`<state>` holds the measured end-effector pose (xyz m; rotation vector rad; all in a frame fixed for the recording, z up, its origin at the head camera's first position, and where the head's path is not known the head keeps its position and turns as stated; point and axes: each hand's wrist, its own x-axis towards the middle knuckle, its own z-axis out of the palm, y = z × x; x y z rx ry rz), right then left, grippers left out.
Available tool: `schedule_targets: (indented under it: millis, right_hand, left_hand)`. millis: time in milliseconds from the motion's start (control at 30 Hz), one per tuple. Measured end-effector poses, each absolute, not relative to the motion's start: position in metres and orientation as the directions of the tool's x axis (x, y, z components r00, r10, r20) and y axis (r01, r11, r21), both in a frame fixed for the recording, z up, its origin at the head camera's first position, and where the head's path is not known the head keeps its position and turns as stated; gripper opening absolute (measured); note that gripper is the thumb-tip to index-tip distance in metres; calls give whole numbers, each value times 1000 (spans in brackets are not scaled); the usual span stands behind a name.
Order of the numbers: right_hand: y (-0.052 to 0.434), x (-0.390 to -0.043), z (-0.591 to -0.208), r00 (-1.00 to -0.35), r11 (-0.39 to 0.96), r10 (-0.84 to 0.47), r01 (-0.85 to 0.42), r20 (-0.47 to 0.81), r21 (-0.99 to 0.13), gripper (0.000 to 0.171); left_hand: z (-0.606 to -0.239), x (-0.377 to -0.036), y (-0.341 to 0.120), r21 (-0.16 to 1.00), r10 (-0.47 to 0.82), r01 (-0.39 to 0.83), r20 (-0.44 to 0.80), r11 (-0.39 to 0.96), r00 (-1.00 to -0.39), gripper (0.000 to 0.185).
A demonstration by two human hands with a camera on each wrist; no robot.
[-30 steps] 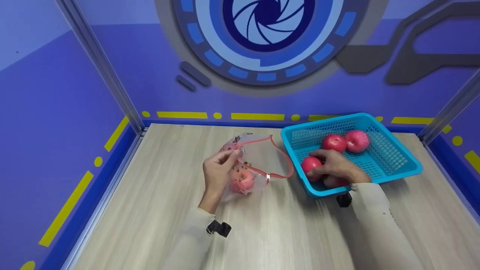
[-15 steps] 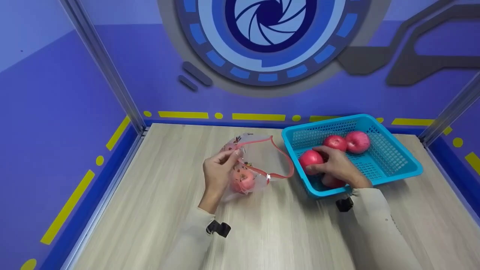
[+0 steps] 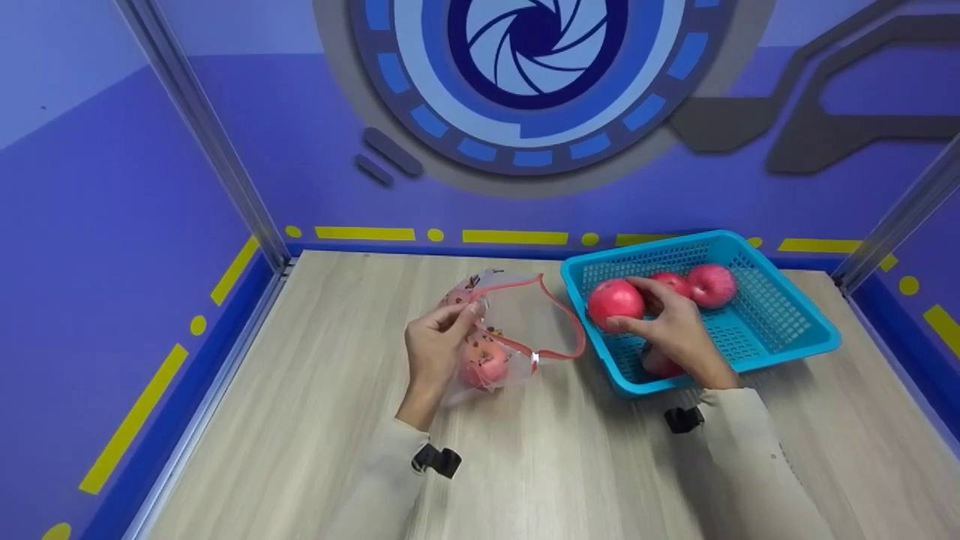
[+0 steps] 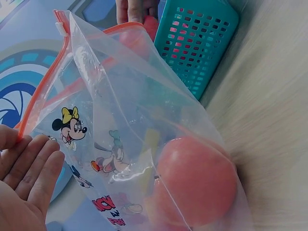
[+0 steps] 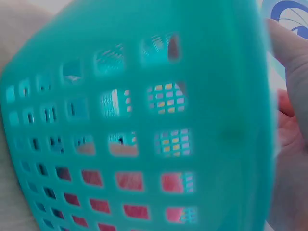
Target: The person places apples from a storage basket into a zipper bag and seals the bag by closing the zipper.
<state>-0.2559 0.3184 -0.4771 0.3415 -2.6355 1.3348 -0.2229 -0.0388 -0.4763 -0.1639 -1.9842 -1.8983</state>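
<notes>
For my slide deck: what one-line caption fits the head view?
Right hand lifts a red apple from the turquoise plastic basket; left hand holds open a clear printed zip bag.

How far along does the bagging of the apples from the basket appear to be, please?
One apple already lies inside the zip bag, whose mouth the left hand holds open. The right hand grips a second apple above the basket. Three more apples remain in it.

We see the right hand (image 3: 671, 326) with its grip round a red apple (image 3: 615, 301) above the blue basket (image 3: 795, 330), two more apples (image 3: 697, 285) just beyond it, while the left hand (image 3: 435, 349) pinches the clear bag (image 3: 499, 330) on the worktop (image 3: 570, 450).
</notes>
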Motion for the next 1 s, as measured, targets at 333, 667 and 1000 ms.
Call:
schedule_targets:
  millis: [333, 667, 1000]
  right_hand:
    - [300, -240, -467, -942, 464, -102, -330, 321, -822, 78]
    - [282, -227, -462, -910, 376, -98, -409, 403, -832, 73]
    - [263, -214, -462, -898, 345, -119, -438, 424, -830, 76]
  left_hand:
    - [-475, -222, -38, 934, -180, 351, 356, 60, -917, 15]
    - [-475, -223, -38, 927, -189, 370, 374, 60, -908, 13]
    - [-472, -224, -37, 924, -168, 376, 382, 66, -909, 14]
